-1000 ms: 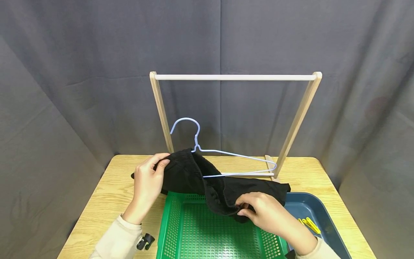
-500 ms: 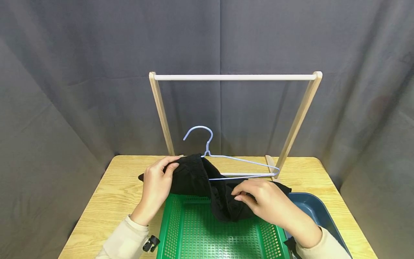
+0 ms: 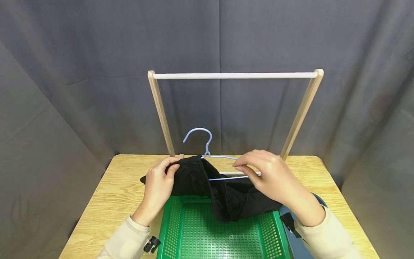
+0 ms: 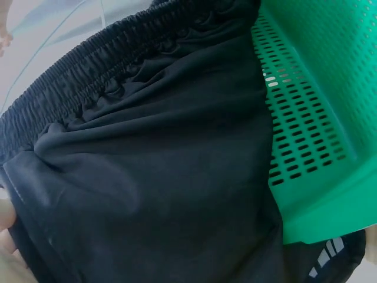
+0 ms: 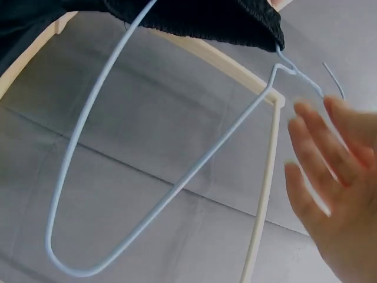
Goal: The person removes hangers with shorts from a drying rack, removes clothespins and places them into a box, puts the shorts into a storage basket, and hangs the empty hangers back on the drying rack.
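Note:
Black elastic-waist pants hang bunched over the back of a green basket. My left hand pinches them near the waistband between thumb and fingers. The gathered waistband crosses the left wrist view. A light blue hanger has its left part inside the waist opening, its hook upright above the cloth. My right hand is over the hanger's right part, hiding its end in the head view. In the right wrist view its fingers are spread with nothing in them, and the hanger's right arm extends bare from the cloth.
The green basket stands at the front of the wooden table. A blue tray sits to its right, partly under my right arm. Behind stands a wooden rack with a white crossbar, and grey curtains enclose the table.
My right hand let go of the waistband, then rose from the pants to the hanger's right part. My left hand, with pants and hanger, shifted slightly right and down.

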`<state>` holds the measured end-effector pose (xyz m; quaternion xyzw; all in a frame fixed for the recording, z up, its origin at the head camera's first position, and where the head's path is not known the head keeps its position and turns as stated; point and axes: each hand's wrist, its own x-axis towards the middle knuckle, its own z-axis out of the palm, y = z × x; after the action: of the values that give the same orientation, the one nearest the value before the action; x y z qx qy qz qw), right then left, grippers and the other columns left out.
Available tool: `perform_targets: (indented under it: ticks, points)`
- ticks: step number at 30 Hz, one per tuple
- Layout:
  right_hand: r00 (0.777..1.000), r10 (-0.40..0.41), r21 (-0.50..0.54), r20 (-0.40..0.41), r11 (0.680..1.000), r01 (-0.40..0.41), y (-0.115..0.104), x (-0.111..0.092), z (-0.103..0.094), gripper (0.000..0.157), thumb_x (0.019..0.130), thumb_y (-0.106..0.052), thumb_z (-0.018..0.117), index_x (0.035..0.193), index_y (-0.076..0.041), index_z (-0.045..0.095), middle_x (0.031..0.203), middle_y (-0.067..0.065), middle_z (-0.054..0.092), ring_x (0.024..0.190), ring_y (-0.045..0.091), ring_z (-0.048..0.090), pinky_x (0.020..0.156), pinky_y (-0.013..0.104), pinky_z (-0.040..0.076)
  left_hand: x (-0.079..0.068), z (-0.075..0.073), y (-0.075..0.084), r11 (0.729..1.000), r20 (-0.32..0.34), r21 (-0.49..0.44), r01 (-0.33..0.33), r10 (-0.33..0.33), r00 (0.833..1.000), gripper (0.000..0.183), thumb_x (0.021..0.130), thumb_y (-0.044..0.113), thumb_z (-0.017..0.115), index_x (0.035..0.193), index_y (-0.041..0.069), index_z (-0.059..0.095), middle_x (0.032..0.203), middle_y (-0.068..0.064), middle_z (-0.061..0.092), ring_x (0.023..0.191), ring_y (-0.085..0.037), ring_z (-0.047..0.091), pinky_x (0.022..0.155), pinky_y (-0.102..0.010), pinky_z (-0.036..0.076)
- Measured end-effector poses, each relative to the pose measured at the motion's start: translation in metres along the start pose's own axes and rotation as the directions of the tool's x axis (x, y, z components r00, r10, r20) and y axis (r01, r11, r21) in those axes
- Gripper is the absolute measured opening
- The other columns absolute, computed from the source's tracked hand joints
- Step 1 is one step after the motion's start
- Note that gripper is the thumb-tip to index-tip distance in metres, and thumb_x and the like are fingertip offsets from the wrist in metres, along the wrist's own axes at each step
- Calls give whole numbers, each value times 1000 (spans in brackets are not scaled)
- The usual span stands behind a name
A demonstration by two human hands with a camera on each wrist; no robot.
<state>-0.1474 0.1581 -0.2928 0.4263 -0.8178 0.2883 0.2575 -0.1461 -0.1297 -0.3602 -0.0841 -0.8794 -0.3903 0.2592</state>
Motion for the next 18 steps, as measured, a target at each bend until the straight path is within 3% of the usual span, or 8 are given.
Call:
perform_targets:
  ticks: [4,8,18]
  points:
    - [994,62,-64,-95,996,-68,4,2,-4,13,80,-9,71,92,-14,69,88,-9,67,80,7,60,71,22,43,0,0,0,1000,14,-2,6,-6,1000,11,84,12,67,95,10,69,97,-7,70,94,-26,64,80,-42,49]
    - [981,144,-102,-129,982,-158,12,1,-4,15,81,-12,72,95,-13,69,92,-7,67,85,9,58,70,24,44,0,-1,1,1000,21,4,5,-5,1000,12,84,12,67,96,10,68,97,-7,70,94,-26,64,80,-42,49]
    - [952,304,-102,-25,947,-304,31,-12,7,23,83,-26,70,104,-17,67,96,-6,65,88,11,59,71,33,48,-1,0,1,1000,23,1,9,-9,1000,12,84,13,67,96,11,68,99,-6,69,94,-26,64,80,-42,49]
